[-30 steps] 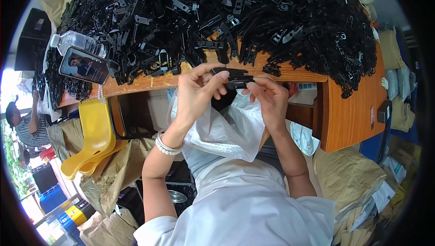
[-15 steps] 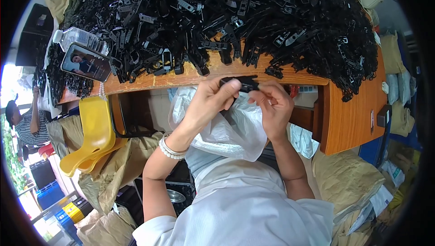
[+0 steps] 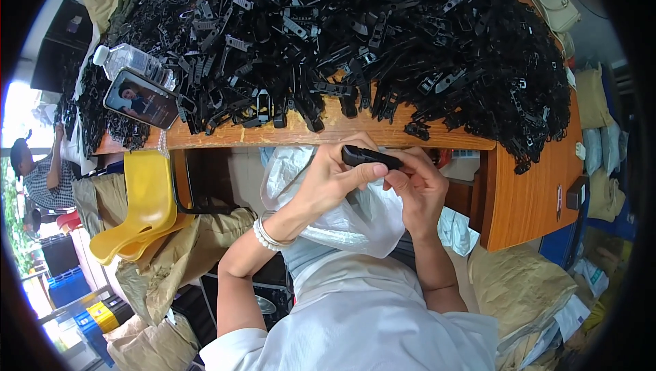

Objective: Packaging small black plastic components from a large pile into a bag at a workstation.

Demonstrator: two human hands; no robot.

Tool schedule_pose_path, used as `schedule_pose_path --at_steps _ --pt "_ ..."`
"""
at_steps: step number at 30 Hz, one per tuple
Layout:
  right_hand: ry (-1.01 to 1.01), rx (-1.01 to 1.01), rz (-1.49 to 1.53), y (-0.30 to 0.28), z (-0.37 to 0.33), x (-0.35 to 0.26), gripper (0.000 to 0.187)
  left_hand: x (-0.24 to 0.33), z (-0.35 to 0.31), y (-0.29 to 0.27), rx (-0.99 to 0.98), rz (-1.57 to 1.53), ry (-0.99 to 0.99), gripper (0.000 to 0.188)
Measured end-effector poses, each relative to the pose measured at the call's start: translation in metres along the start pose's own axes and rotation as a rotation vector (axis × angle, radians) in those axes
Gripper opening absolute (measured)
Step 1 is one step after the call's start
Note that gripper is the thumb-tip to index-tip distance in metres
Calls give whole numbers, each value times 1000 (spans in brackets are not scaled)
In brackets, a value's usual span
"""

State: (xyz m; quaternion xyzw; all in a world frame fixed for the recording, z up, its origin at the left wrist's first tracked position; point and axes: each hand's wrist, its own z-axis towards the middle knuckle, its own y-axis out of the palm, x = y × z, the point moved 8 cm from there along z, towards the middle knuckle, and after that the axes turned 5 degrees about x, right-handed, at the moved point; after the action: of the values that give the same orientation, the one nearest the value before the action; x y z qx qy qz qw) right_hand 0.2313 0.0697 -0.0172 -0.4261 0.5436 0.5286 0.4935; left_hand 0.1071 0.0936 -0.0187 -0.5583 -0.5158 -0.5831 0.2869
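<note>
A small, elongated black plastic part (image 3: 369,157) is held between both hands, just in front of the table's near edge. My left hand (image 3: 342,169) is closed round its left end, the thumb pressed along its lower side. At the other end, my right hand (image 3: 418,176) pinches it with thumb and fingers. Beneath the hands, a white plastic bag (image 3: 355,217) lies open over my lap. Beyond them a large heap of similar black plastic parts (image 3: 307,36) covers most of the wooden table (image 3: 328,121).
A phone (image 3: 140,99) leans against a clear plastic bottle (image 3: 133,62) at the heap's left. A yellow chair (image 3: 147,193) stands left of me. Brown paper sacks (image 3: 519,275) lie on the floor at both sides. Another person (image 3: 44,169) is at the far left.
The black part has turned, now showing a smooth, longer side. Both hands sit slightly lower in the view, and the table appears lower as well.
</note>
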Motion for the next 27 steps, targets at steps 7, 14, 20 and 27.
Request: schedule_pose_path --at_steps 7,14,20,27 --pt "53 137 122 -30 3 15 25 63 32 -8 -26 644 512 16" --pt "127 136 73 -38 -4 28 25 113 92 -39 507 1390 901 5" --pt "156 96 76 -35 -1 31 25 115 124 -44 618 1646 834 10" --pt "198 95 69 -35 0 34 20 124 107 -64 641 1395 768 14"
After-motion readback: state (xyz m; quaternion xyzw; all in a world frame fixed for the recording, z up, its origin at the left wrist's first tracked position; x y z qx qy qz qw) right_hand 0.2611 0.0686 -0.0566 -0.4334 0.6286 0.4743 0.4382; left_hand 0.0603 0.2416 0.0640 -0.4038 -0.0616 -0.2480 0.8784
